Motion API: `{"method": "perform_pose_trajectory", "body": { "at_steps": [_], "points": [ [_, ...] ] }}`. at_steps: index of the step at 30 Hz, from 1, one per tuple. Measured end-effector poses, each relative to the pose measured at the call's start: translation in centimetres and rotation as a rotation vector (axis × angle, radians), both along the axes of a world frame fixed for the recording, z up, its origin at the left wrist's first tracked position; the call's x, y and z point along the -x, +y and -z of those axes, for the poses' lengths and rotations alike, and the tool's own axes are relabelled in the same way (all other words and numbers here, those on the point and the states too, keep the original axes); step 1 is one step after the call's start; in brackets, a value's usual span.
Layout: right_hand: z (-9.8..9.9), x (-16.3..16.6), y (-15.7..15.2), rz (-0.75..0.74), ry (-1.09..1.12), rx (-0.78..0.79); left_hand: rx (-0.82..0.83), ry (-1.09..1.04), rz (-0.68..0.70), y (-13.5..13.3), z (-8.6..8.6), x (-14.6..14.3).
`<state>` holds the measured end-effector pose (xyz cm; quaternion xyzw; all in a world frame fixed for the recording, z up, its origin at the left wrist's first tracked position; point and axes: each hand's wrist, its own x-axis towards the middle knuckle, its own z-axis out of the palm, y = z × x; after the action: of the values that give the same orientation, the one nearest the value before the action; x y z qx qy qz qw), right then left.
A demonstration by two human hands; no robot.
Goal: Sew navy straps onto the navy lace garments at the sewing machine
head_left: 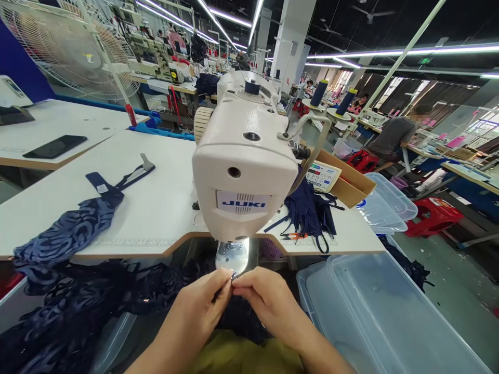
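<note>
In front of the sewing machine (244,171), my left hand (200,301) and my right hand (268,298) meet with fingertips pinched together. Between them shows a small dark piece (233,277), mostly covered by the fingers; it looks like the end of a narrow strap, though its kind is unclear. Just beyond the fingertips is the lit metal plate (233,254) at the machine's sewing end. A patterned navy garment (70,226) with a strap lies on the left of the white table (156,208). Navy straps (310,208) are heaped to the right of the machine.
Orange-handled snips (295,236) lie by the straps. Behind them stand a control panel (323,175) and a cardboard box (353,182). A clear plastic bin (390,311) is at my right, dark garments (78,311) at my lower left. A phone (55,147) rests farther left.
</note>
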<state>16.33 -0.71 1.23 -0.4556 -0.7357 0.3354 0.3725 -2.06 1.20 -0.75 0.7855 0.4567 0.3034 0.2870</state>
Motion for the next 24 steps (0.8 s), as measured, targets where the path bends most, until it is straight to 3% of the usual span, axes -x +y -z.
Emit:
{"method": "perform_pose_trajectory", "body": {
  "at_steps": [5, 8, 11, 15, 20, 24],
  "points": [
    [-0.7, -0.7, -0.1, -0.021, 0.1, 0.33, -0.202, 0.062, 0.127, 0.0, -0.3, 0.2],
    [-0.7, -0.8, 0.0, -0.019, 0.021, 0.356, -0.155, 0.084, 0.182, -0.2, -0.1, 0.0],
    [-0.3, -0.7, 0.1, 0.004, -0.02, 0.372, 0.023, 0.071, 0.211, -0.5, -0.5, -0.4],
    [0.8, -0.3, 0.3, 0.077, 0.115, 0.422, 0.222, 0.018, 0.25, -0.7, -1.8, -0.6],
    [1.3, -0.3, 0.5, -0.039, 0.252, 0.557, 0.112, -0.043, 0.336, -0.6, -2.1, 0.0],
    [-0.4, -1.3, 0.4, -0.063, 0.179, 0.418, 0.112, -0.106, 0.295, -0.6, -1.7, 0.2]
  ]
}}
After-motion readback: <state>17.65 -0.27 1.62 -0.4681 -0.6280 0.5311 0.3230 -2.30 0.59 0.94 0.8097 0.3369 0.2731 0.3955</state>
